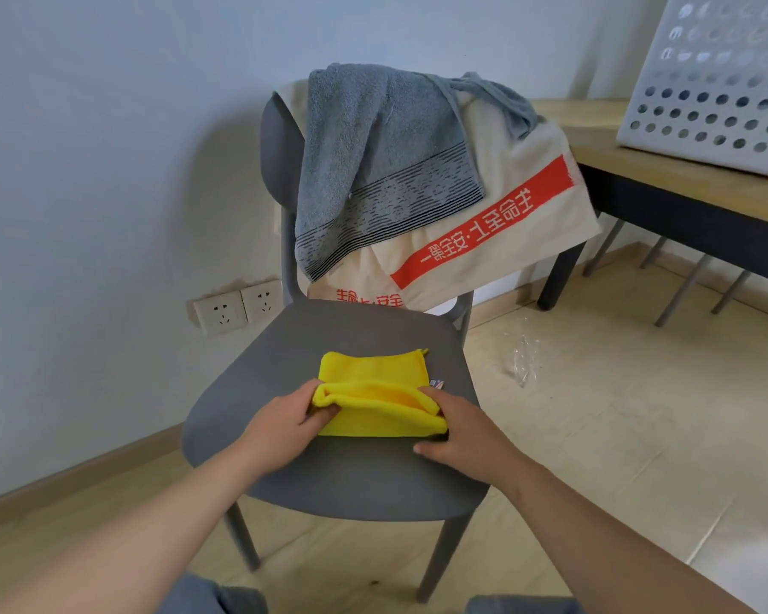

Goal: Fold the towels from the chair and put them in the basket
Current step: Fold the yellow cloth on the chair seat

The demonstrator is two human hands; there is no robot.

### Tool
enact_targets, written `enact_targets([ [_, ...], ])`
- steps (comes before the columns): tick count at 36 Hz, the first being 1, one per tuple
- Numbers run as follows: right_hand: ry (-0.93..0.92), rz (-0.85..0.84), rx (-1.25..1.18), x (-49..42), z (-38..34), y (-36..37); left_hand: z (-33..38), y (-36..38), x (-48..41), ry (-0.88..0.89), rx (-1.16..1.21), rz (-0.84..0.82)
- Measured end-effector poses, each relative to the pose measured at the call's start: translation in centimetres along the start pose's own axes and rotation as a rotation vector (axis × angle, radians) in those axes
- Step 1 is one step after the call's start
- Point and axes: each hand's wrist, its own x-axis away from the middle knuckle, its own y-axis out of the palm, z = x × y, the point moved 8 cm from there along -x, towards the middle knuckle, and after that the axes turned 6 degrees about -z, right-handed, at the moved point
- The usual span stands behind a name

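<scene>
As left hand (284, 421) and right hand (460, 429) fingers pinch its fold, small yellow microfibre cloth (373, 374) lies on grey plastic chair (351, 471), seat edges bare.

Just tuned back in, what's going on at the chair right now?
A person is folding a yellow towel on the seat of the grey chair. The left hand pinches its left end and the right hand holds its right end. A grey towel and a beige towel hang unfolded over the chair back. The white basket stands on the table at right.
</scene>
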Motion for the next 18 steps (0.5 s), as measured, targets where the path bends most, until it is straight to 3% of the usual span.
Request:
enact_targets([
  [8,0.081,0.109,-0.379,-3.0,0.4,-1.0,-1.1,-1.1,-2.4,-0.165,0.082,0.122],
  [18,0.343,0.209,-0.149,-5.5,1.7,-2.0,-2.9,-1.2,-5.3,-0.422,-0.024,0.121],
])
